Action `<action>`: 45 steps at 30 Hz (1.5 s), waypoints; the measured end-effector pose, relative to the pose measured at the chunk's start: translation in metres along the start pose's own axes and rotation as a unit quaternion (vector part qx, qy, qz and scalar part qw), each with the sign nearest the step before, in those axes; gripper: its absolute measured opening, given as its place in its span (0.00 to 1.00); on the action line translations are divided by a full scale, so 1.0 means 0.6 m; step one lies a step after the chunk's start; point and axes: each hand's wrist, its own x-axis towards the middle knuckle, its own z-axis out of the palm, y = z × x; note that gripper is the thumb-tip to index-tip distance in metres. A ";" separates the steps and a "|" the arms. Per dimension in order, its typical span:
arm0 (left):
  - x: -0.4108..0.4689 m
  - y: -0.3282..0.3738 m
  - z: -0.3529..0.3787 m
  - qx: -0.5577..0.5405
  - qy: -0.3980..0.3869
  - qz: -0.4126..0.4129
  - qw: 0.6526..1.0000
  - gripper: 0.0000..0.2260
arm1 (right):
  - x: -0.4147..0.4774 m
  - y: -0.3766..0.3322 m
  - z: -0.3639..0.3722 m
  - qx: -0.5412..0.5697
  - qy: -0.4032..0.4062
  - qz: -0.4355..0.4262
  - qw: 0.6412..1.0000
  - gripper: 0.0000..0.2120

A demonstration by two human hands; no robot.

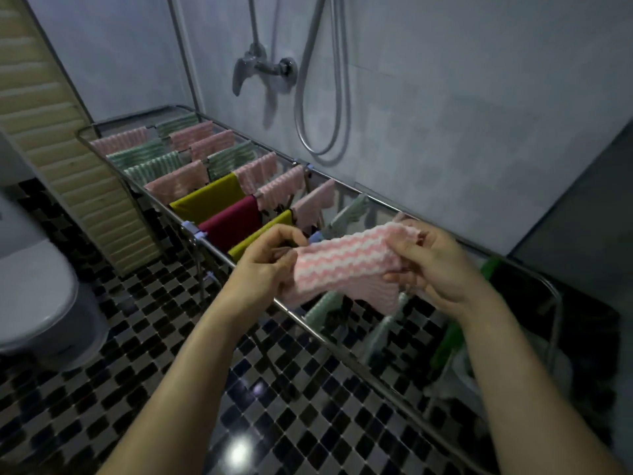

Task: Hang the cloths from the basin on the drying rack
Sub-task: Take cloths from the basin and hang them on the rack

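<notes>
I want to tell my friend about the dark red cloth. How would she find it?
Look at the long metal drying rack below the shower. About halfway along its near side, three plain cloths hang in a row. The dark red cloth is the middle one, between two mustard-yellow cloths, the only one of that colour.

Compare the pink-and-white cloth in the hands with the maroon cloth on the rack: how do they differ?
The pink-and-white cloth has wavy stripes and a ribbed texture; the maroon cloth is plain and smooth. The pink-and-white cloth is held stretched between the left hand and right hand, not yet hung; the maroon cloth hangs draped over a bar of the drying rack. Both are small cloths.
</notes>
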 end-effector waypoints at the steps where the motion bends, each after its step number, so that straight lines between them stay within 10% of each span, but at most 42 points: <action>1: -0.006 -0.007 0.021 -0.002 -0.009 -0.006 1.000 0.16 | -0.004 0.001 -0.020 -0.049 0.007 -0.006 0.999 0.04; 13: -0.082 -0.064 0.253 0.072 -0.262 -0.128 0.954 0.18 | -0.125 0.005 -0.267 -0.307 -0.098 0.047 0.945 0.03; 23: -0.079 -0.213 0.309 0.463 -0.088 -0.064 0.880 0.14 | -0.073 0.172 -0.300 -0.412 0.004 0.085 0.907 0.06; 33: -0.087 -0.246 0.324 0.582 -0.038 -0.007 0.813 0.13 | -0.019 0.202 -0.264 -0.416 0.102 -0.015 0.904 0.14; 39: -0.105 -0.245 0.345 0.557 -0.094 0.001 0.825 0.11 | -0.038 0.227 -0.325 -0.440 0.237 0.145 0.854 0.17; 45: -0.107 -0.251 0.357 0.572 -0.103 0.003 0.814 0.13 | -0.018 0.239 -0.328 -0.364 0.209 0.152 0.895 0.17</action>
